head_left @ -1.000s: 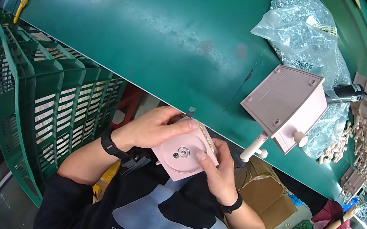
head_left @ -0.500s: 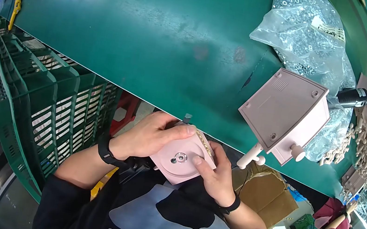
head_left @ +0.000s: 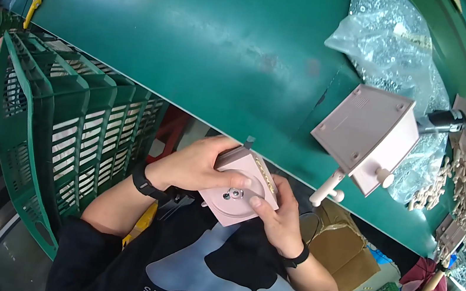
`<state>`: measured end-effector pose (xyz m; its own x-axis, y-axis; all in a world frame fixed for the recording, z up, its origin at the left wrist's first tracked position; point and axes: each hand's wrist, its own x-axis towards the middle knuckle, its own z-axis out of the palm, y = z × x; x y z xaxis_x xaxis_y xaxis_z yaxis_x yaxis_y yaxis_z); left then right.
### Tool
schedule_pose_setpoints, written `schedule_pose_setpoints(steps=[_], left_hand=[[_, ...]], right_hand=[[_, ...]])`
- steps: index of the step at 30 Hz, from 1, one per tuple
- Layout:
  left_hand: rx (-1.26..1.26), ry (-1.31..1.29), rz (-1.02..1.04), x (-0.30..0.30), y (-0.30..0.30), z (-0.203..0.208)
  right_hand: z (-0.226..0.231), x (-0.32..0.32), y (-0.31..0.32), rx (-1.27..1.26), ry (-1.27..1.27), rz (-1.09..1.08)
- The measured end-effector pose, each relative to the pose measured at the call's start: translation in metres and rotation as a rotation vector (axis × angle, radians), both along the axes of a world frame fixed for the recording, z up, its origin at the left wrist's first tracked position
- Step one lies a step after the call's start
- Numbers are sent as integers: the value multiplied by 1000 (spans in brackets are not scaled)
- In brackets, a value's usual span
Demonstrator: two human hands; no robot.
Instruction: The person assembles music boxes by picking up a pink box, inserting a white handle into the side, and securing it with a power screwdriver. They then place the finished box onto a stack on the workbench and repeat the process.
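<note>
Plainly, pink box [head_left: 236, 205] between fingers [head_left: 232, 179].

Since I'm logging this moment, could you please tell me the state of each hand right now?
Left hand: holding the pink box, thumb across its face.
Right hand: holding the same box by its right side.

Bright light overall; pale, diffuse glare on the green surface [head_left: 200, 40], scattered glints on the plastic bag [head_left: 394, 58]. Fisheye distortion, edges curving into black corners. Centre fairly clear, rim softer.
</note>
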<state>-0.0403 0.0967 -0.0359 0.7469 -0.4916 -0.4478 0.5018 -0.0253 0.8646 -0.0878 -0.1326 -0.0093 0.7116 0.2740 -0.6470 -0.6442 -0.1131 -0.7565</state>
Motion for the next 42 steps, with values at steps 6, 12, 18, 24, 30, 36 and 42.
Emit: schedule_pose_setpoints(steps=[6, 12, 18, 24, 30, 36, 42], left_hand=[[165, -169, -63, -18, 5, 23], [126, -130, -60, -20, 6, 57], [188, -358, -65, -27, 6, 76], [192, -413, -74, -34, 5, 86], [197, -509, -93, -38, 6, 91], [182, -560, -96, -41, 6, 90], [69, -170, -7, -41, 9, 87]], right_hand=[[5, -13, -8, 91, 2, 4], [8, -22, -12, 145, 16, 59], [10, -26, -12, 224, -13, 72], [13, -30, -13, 250, -75, 71], [14, -34, -14, 230, -161, 98], [14, -37, -13, 219, -206, 95], [28, -30, -14, 185, -163, 85]])
